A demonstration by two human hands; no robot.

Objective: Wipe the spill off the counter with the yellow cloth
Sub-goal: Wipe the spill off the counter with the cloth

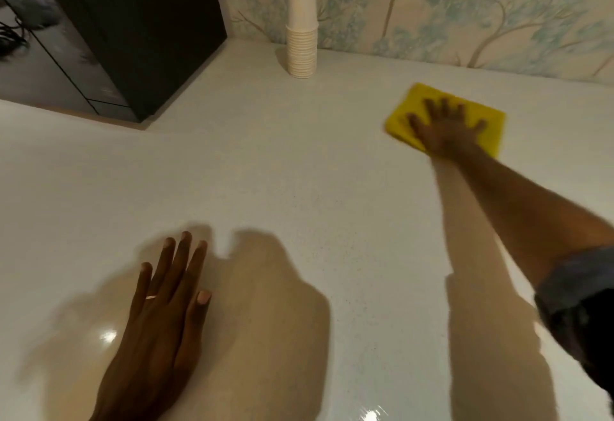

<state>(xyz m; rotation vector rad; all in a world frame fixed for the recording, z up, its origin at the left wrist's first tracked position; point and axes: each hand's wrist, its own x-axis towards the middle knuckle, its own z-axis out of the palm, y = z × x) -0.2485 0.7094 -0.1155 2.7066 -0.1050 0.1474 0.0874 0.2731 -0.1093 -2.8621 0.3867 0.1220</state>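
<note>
A folded yellow cloth (418, 101) lies flat on the pale speckled counter (299, 161) at the far right, close to the wall. My right hand (447, 130) presses down on it with the fingers spread, arm stretched out. My left hand (166, 304) rests flat on the counter near the front left, fingers straight and holding nothing; a ring shows on one finger. I cannot make out any spill on the surface.
A tall stack of paper cups (301, 30) stands at the back of the counter against the tree-patterned wall (465, 5). A dark cabinet or appliance (133, 22) fills the far left corner. Glare spots shine on the near counter.
</note>
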